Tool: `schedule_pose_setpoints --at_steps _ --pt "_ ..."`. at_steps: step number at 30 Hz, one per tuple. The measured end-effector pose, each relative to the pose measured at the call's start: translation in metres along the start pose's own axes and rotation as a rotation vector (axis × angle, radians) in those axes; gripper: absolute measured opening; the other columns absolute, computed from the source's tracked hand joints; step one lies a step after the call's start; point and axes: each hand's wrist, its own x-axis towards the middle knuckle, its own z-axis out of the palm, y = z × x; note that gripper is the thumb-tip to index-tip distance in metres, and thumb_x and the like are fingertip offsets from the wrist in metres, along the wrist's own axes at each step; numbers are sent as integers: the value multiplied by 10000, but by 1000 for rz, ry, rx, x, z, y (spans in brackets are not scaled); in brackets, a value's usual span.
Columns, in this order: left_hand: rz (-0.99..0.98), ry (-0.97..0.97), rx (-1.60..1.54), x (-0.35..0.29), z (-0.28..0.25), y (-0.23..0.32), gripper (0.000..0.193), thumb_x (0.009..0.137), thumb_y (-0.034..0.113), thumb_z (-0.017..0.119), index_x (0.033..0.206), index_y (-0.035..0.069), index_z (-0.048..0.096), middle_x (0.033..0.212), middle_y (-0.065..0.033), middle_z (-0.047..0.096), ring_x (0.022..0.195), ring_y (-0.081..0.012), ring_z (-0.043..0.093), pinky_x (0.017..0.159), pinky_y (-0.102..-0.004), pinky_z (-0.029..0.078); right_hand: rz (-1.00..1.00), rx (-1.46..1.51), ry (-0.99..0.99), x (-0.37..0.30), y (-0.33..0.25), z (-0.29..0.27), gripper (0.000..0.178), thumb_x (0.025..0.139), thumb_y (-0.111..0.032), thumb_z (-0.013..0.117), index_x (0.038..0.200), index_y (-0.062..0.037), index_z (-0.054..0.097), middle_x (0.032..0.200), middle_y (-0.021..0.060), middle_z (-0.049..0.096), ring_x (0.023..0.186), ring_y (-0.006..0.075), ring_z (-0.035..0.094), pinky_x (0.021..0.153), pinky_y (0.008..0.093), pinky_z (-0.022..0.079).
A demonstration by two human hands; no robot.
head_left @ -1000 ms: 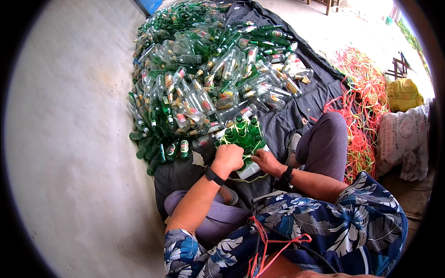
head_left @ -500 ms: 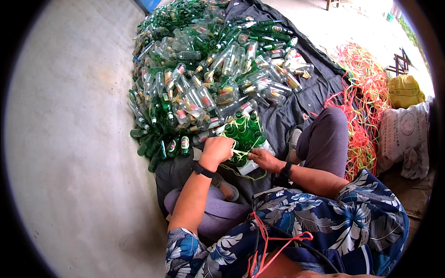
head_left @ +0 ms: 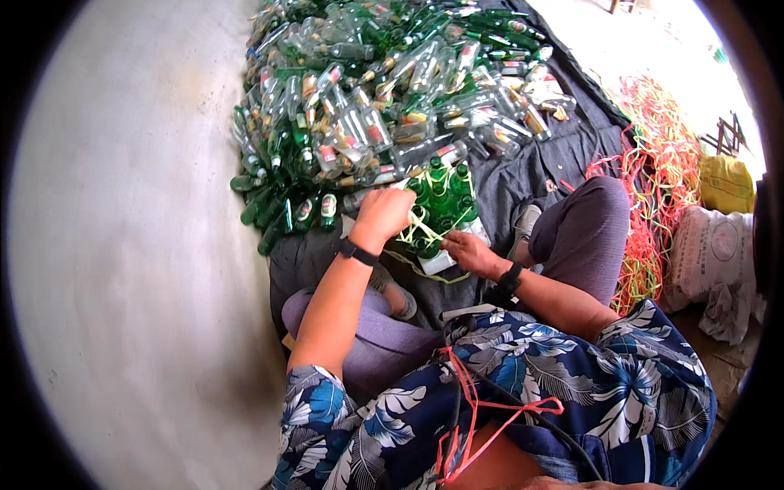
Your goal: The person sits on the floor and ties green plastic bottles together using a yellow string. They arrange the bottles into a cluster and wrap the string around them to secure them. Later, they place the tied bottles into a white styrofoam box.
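A cluster of several upright green glass bottles point(head_left: 441, 200) stands close together between my legs, on a white sheet or board point(head_left: 438, 262). Pale yellow-green plastic strapping point(head_left: 418, 222) loops around the bottle necks. My left hand point(head_left: 385, 214), at the cluster's left side, is closed on the strapping. On the near right side, my right hand point(head_left: 474, 251) pinches another part of the same strapping. A short stretch of it runs between the two hands across the nearest bottles. The fingertips of my left hand are partly hidden.
A large heap of clear and green bottles point(head_left: 351, 122) lies beyond on a dark cloth point(head_left: 563, 159). Tangled pink and yellow-green strapping point(head_left: 653, 163) lies to the right, near a yellow sack point(head_left: 726, 184) and a white sack point(head_left: 709, 251). A pale wall point(head_left: 147, 245) runs along the left.
My view has shifted, so the bottles appear higher. My left hand has moved slightly away from the right hand, and the strapping between them is spread into a wider loop.
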Motion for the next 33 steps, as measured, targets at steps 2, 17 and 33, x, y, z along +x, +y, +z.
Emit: schedule_pose_setpoints --at_steps 2,17,33 --pt "19 36 -23 -1 -1 -2 82 787 155 668 827 84 660 840 -142 704 854 -371 704 719 -503 549 77 87 -28 -5 -17 2 263 1069 -255 554 1000 -12 629 769 6 555 697 118 527 633 310 457" --pt "107 155 -61 10 11 -10 47 861 146 674 868 100 671 871 -103 697 903 -344 691 789 -474 543 -4 2 -21 -2 -13 7 261 1074 -238 553 1006 0 636 747 20 572 671 124 543 620 308 461" --pt "62 98 -244 26 19 -13 118 800 186 715 844 77 727 836 -139 711 866 -354 699 781 -468 551 -209 -209 2 -2 -11 2 247 1009 -113 537 1155 -9 706 781 48 598 686 121 566 637 301 474"
